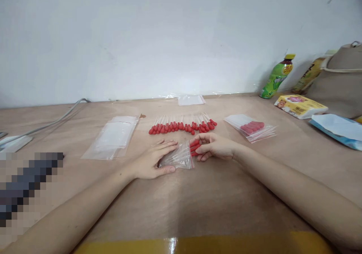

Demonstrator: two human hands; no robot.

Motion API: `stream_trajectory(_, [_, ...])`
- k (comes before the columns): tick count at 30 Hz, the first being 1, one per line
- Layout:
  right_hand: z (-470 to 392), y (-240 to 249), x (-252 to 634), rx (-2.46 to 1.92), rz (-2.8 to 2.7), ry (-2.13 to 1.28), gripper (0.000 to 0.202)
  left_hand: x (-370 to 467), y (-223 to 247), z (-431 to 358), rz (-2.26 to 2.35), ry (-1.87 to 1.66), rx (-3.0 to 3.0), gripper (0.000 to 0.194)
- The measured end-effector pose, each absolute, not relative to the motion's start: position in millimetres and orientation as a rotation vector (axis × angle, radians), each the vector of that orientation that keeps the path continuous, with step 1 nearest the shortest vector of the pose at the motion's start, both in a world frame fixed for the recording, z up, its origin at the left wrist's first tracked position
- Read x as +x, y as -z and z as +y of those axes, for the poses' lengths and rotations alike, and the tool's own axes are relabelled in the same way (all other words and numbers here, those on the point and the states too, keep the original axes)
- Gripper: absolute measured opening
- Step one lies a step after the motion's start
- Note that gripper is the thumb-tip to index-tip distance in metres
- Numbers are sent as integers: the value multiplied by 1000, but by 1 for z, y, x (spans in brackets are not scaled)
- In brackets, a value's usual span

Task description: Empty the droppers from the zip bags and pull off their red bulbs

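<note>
No legible text or numbers

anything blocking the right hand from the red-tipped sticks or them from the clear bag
Nothing visible: the right hand holds the red-tipped pale sticks, their pale ends inside the clear plastic bag. The left hand rests away from its mouth.

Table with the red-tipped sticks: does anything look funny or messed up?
Nothing looks spilled. The row of pale red-tipped sticks is uneven, slanting at its right end; an odd brown spot shows by the clear plastic bags on the left.
</note>
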State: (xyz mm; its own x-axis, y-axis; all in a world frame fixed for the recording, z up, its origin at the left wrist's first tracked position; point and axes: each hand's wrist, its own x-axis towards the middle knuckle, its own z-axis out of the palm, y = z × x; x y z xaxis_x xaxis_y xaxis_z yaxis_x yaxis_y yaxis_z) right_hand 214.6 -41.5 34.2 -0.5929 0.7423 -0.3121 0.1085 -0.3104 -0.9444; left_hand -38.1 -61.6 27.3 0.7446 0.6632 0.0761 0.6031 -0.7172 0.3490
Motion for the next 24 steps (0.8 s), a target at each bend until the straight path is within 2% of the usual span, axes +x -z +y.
stream_trajectory(5, [-35, -33, 218, -1080, -1354, -1954, 22, -39, -28, -63, 967, -286, 2649, 69])
stream_trajectory(10, [-27, -57, 237, -1131, -1548, -1682, 18, -39, -28, -63, 998, -212, 2664, 74])
stream_trajectory(17, [-7, -99, 274, -1003, -1742, -697, 19, -41, -24, -61, 1007, -193, 2652, 78])
stream_trajectory(21, [10, -82, 248, -1006, -1924, -100, 20, -41, -24, -61, 995, -180, 2657, 65])
stream_trajectory(24, [17, -61, 220, -1052, -2191, 176, 20, -40, -26, -62, 996, -167, 2661, 55])
